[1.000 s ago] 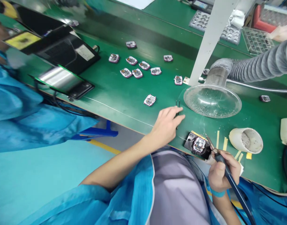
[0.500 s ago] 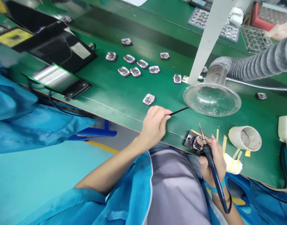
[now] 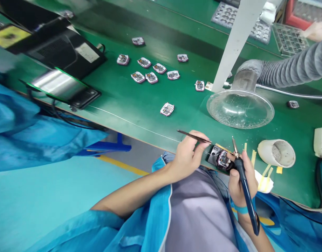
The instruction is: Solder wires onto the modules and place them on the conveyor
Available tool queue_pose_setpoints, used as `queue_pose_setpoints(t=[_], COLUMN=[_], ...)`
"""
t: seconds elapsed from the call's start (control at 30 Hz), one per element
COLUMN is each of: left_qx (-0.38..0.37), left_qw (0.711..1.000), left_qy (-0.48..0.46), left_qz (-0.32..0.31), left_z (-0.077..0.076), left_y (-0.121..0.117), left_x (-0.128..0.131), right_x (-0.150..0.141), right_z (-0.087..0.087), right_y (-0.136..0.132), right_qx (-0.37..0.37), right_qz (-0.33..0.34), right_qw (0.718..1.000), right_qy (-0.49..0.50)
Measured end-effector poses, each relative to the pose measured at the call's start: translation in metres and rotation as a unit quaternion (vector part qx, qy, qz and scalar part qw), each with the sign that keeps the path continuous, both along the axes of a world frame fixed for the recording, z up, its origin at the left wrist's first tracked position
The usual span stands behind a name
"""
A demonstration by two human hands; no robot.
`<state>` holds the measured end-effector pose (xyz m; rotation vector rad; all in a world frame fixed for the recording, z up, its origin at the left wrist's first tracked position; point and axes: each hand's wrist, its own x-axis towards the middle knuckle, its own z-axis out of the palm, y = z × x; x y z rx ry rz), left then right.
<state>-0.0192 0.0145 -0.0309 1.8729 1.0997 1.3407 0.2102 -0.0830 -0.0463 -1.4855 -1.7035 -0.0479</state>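
Black tweezers [image 3: 187, 133] are pinched in my left hand [image 3: 187, 157], their tips pointing toward a small black fixture [image 3: 212, 157] at the bench's front edge. An opened watch case [image 3: 224, 159] with its circuitry exposed sits in that fixture. My right hand [image 3: 242, 183] holds a soldering iron [image 3: 245, 196], its metal tip angled up and away from the watch case. Fingers of this hand reach the right side of the watch case. A thin white wire [image 3: 134, 124] runs along the bench toward the fixture, passing behind my left hand.
Several opened watch cases [image 3: 159, 68] lie on the green bench [image 3: 118, 94]. A clear fume extraction hood [image 3: 241, 110] on a grey hose [image 3: 289, 71] hangs behind the iron. A white cup [image 3: 276, 154] stands to the right. At left are a laptop [image 3: 63, 49] and a metal-topped device [image 3: 59, 87].
My left hand has moved right, toward the fixture, and the tweezers have turned to point at it. The soldering iron has shifted slightly right, and the watch case shows more clearly.
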Motion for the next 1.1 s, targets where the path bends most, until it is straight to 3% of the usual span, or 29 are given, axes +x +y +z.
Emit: queue_pose_setpoints(t=[0.1,0.2,0.4,1.1], left_qx=[-0.039,-0.047,-0.048,-0.050], left_qw=[0.998,0.997,0.998,0.998], left_qy=[-0.034,-0.043,-0.032,-0.017], left_qz=[-0.046,-0.048,-0.041,-0.035], left_z=[0.003,-0.001,-0.008,-0.007], left_y=[-0.011,-0.018,-0.019,-0.018], left_x=[0.020,0.029,0.027,0.029], right_x=[0.000,-0.001,-0.001,0.000], right_z=[0.000,0.002,0.002,0.002], right_y=[-0.001,-0.001,0.000,0.001], right_qx=[-0.007,-0.020,-0.015,-0.013], right_qz=[-0.004,0.007,0.032,0.026], right_qw=[1.000,0.999,0.999,0.999], right_qy=[0.017,0.035,0.035,0.039])
